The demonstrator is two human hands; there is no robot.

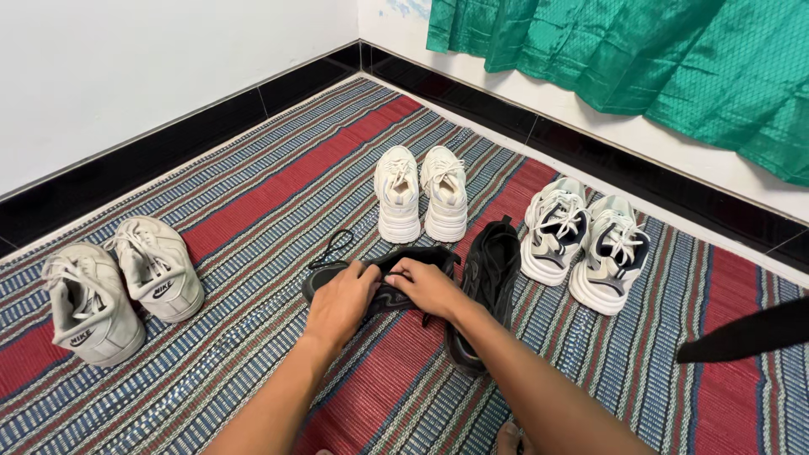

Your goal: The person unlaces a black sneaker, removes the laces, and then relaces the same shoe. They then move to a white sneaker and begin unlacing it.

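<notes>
Head view: both hands work on a black shoe [383, 282] lying on its side on a striped mat [253, 194], near the middle of the floor. The left hand [341, 303] lies curled over the shoe's upper, fingers closed around it, holding it down. The right hand [430, 286] rests on the shoe's opening, its fingers bent and pinching at the tongue or lace area; just what they grip is hidden. A loose black lace [333, 248] loops out from the shoe toward the far side. The second black shoe [489, 278] lies just right of the first, partly under the right forearm.

By the look of it, the step in hand is lacing or adjusting the shoe. The next move seems to call for a steady left-hand hold while the right draws the lace through.

Around them stand a white pair [421, 194] beyond the hands, a white-and-navy pair [586, 244] to the right, and a grey-white pair [118, 282] to the left. A green curtain [640, 59] hangs over the far wall.
</notes>
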